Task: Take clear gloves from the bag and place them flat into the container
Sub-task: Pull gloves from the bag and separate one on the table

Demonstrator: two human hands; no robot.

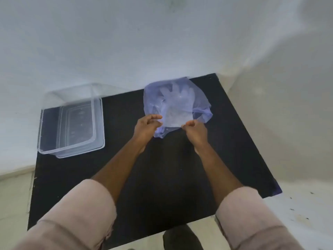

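A thin bluish plastic bag (155, 98) lies at the far side of the black table (162, 168), against the wall. Clear gloves (175, 99) show through it, one with its fingers spread toward the wall. My left hand (146, 126) pinches the near left edge of the bag's mouth. My right hand (195, 130) pinches the near right edge, so the mouth is stretched between them. A clear rectangular container (72, 121) stands at the table's far left; I see nothing inside it.
A white wall rises right behind the table. The container's far end overhangs the table edge toward the wall. Pale floor surrounds the table on the left, right and front. A dark shoe (182, 239) shows under the near edge.
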